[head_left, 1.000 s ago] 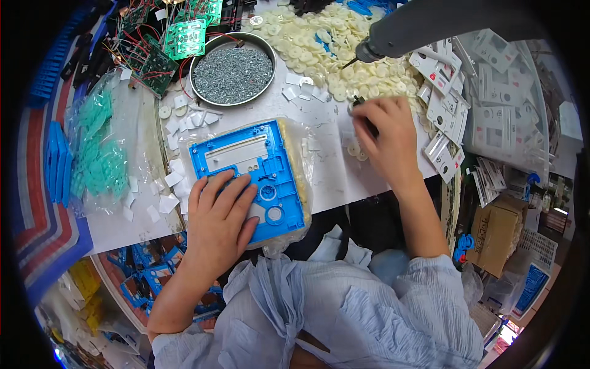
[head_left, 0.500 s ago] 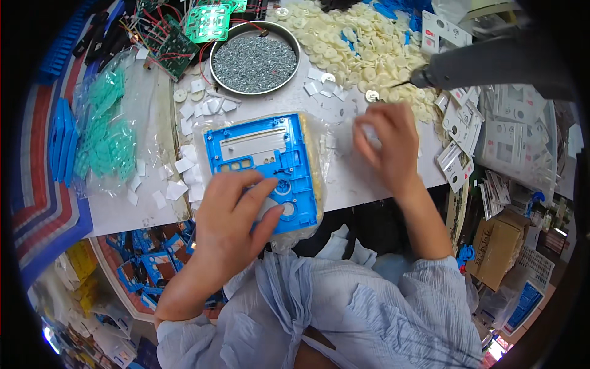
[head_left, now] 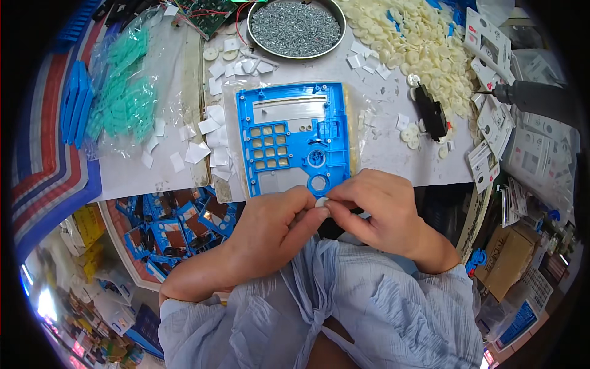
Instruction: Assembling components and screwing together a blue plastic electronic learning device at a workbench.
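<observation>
The fingers of the left hand (head_left: pixel 270 224) and of the right hand (head_left: pixel 381 206) pinch a small whitish disc (head_left: pixel 321 202) between them, just below the lower edge of the blue plastic housing (head_left: pixel 298 138) at the centre of the frame; the housing lies open-side up on a plastic-wrapped pad on the tabletop (head_left: pixel 178 175); work on it looks early: a pale strip (head_left: pixel 292 109) sits in its upper window, while the keypad openings hold no keys, no circuit board is seated and the disc is not yet in; at the top, a round metal dish (head_left: pixel 295 57) is full of silvery screws (head_left: pixel 295 27); at the upper left, a clear bag holds turquoise moulded parts (head_left: pixel 126 98); at the lower left, a pinkish-rimmed bin (head_left: pixel 117 246) holds many blue assemblies (head_left: pixel 190 224); at the right, a clear bag holds white panels (head_left: pixel 541 138).
</observation>
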{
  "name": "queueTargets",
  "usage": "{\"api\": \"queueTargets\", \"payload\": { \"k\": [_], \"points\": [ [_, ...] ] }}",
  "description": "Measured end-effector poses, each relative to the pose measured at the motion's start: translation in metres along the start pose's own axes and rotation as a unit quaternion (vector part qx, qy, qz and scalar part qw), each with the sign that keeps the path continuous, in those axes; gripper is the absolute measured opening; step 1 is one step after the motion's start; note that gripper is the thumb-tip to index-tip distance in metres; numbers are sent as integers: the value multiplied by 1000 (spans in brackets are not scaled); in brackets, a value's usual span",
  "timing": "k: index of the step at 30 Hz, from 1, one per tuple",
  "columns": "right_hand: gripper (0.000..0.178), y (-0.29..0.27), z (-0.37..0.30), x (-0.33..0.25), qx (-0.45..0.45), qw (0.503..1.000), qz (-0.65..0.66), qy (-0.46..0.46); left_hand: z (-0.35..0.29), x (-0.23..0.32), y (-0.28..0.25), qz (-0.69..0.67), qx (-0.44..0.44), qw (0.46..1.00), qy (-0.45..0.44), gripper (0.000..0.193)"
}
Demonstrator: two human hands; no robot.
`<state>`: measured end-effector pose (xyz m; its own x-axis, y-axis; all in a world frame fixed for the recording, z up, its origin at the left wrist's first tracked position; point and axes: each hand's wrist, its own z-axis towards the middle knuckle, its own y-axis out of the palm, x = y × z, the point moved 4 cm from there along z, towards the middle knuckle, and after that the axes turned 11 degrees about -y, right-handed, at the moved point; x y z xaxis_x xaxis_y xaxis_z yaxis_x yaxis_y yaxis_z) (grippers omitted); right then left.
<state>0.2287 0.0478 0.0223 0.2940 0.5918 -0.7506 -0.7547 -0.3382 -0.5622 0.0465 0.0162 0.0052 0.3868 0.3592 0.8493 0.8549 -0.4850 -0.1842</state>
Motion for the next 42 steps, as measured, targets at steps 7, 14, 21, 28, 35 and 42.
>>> {"api": "queueTargets", "payload": {
  "k": [7, 14, 21, 28, 35, 42],
  "points": [
    [12, -2, 20, 21, -41, 988, -92, 117, 15, 12, -22, 214, 175, 939, 206, 20],
    [21, 25, 22, 24, -44, 968, -227, 102, 29, -7, -28, 365, 154, 874, 283, 40],
    [21, 24, 23, 28, -69, 965, -216, 130, 32, -8, -22, 428, 153, 843, 286, 35],
    [19, 11, 50, 34, -171, 954, -220, 110, 32, -5, -22, 440, 129, 835, 304, 34],
    [21, 6, 61, 49, -184, 963, -192, 34, 34, -10, -22, 435, 88, 841, 308, 52],
    [17, -26, 49, 54, -113, 987, -45, 101, 32, -5, -18, 472, 87, 828, 290, 55]
  ]
}}
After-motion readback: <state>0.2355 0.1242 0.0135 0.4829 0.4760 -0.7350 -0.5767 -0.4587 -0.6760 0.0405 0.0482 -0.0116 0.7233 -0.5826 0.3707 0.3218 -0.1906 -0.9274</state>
